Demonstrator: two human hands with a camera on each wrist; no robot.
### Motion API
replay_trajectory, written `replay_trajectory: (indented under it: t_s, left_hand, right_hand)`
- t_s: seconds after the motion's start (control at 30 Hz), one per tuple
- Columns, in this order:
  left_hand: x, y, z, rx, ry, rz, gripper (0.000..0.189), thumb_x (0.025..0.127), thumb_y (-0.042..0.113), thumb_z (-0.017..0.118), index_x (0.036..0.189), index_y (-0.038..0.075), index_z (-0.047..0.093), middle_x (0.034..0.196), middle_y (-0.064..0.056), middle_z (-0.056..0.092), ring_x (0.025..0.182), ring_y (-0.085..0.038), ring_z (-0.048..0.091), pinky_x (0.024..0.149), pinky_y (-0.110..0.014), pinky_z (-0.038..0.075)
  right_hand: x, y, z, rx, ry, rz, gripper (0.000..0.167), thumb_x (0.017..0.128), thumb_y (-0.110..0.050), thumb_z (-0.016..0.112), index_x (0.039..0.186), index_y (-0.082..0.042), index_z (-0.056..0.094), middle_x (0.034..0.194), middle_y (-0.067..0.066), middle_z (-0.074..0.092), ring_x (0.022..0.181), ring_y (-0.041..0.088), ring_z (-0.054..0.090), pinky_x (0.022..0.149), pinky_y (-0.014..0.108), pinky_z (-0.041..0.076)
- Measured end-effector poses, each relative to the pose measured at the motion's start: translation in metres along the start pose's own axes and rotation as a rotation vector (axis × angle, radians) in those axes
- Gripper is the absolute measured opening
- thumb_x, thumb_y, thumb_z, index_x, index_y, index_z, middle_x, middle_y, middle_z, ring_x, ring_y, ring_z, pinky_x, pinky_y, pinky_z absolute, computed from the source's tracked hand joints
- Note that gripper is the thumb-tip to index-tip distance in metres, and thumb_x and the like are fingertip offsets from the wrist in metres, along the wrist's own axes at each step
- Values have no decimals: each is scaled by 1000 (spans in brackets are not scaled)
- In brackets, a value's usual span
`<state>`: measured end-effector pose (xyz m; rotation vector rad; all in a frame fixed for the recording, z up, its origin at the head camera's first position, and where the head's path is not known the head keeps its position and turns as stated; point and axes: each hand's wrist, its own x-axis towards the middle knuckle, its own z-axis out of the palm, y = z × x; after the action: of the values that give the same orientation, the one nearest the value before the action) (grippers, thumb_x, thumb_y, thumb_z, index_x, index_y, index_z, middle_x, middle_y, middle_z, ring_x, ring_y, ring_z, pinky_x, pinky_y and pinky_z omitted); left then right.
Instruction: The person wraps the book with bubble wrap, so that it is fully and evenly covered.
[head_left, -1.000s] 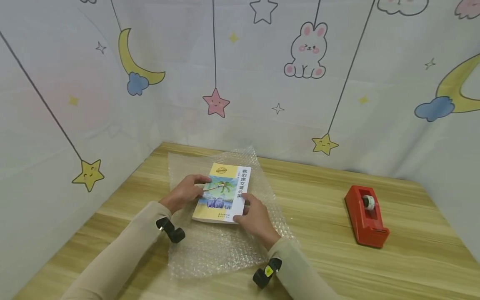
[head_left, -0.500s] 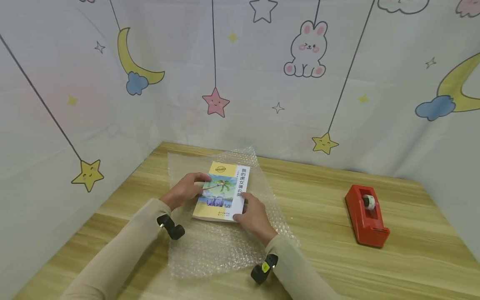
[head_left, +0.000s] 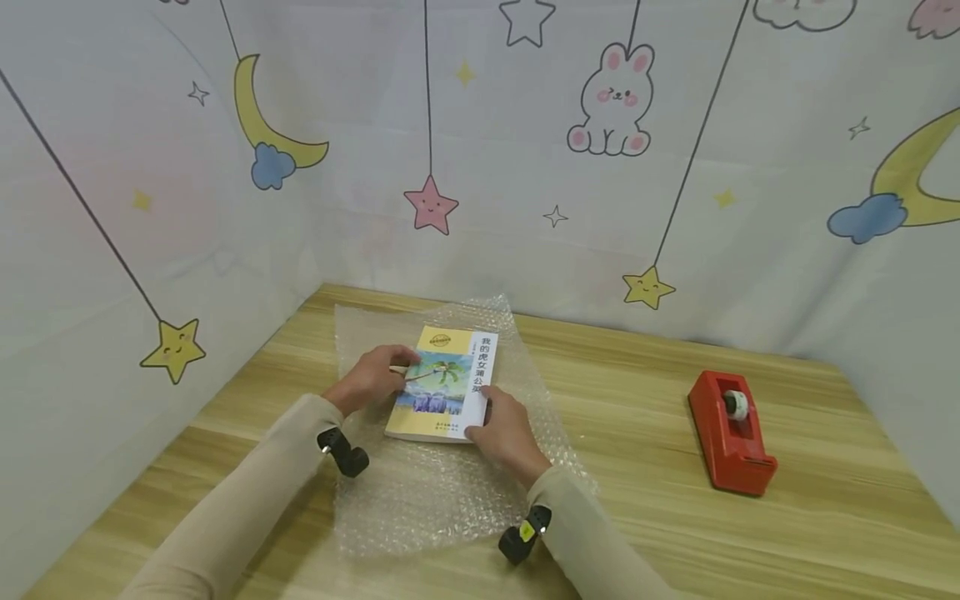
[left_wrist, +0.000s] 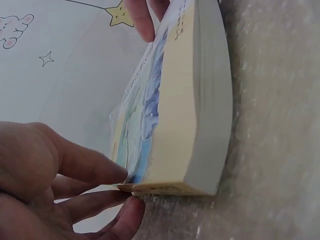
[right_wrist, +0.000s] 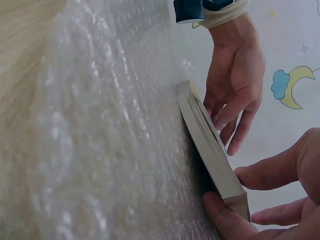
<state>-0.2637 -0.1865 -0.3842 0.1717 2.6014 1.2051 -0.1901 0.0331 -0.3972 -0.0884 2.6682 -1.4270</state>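
A paperback book (head_left: 438,392) with a yellow, blue and white cover lies face up on a sheet of bubble wrap (head_left: 427,508). From the left side my left hand (head_left: 372,379) holds the book's edge. The left wrist view shows its thumb (left_wrist: 95,167) on the cover and other fingers against the side. My right hand (head_left: 510,429) grips the lower right edge. In the right wrist view one of its fingers (right_wrist: 222,212) reaches beneath the book's corner, while the thumb (right_wrist: 270,172) is on the cover side.
A red tape dispenser (head_left: 731,433) with a small roll stands to the right on the wooden table (head_left: 630,400). A white curtain (head_left: 510,167) printed with moons, stars and a rabbit hangs behind the table and along both sides.
The right hand and the book's right edge have shifted very slightly left. Both hands keep their hold, and the bubble wrap lies as before.
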Motion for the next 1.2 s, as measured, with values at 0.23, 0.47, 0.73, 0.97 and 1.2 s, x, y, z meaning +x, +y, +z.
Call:
replay_trajectory:
  t_s: [0.23, 0.47, 0.73, 0.97, 1.2]
  left_hand:
    - [-2, -3, -2, 86, -49, 4, 51, 88, 7, 71, 137, 5, 58, 147, -23, 53, 128, -37, 58, 103, -46, 51]
    - [-14, -5, -10, 215, -111, 111, 57, 82, 24, 83, 133, 12, 61, 142, -23, 57, 131, -39, 56, 109, -54, 46]
    - [-20, -11, -9, 150, -191, 130, 73, 74, 22, 89, 137, 8, 56, 140, -24, 55, 121, -35, 64, 100, -44, 54]
    - [-21, -11, -9, 212, -169, 177, 72, 74, 23, 89, 136, 6, 56, 142, -23, 54, 120, -35, 64, 100, -46, 54]
    - [-21, -12, -8, 255, -154, 218, 72, 73, 22, 90, 135, 5, 57, 146, -23, 51, 124, -39, 61, 102, -49, 53]
  right_hand:
    - [0, -1, 0, -75, -27, -7, 70, 84, -2, 73, 146, 8, 43, 142, 26, 55, 120, 31, 59, 108, 47, 48]
    - [0, -1, -2, -105, -26, -10, 70, 84, -5, 74, 146, 6, 45, 136, 24, 59, 116, 29, 60, 107, 47, 49]
    - [0, 0, 1, -150, -49, -1, 72, 85, -10, 77, 147, 6, 44, 136, 23, 55, 112, 29, 59, 104, 47, 50]
    - [0, 2, 1, -310, -101, -104, 70, 86, -18, 78, 144, 7, 48, 132, 25, 56, 109, 30, 57, 99, 45, 51]
    - [-21, -6, -8, -495, -154, -252, 61, 85, -28, 77, 136, 1, 59, 127, 25, 61, 109, 35, 60, 89, 47, 53]
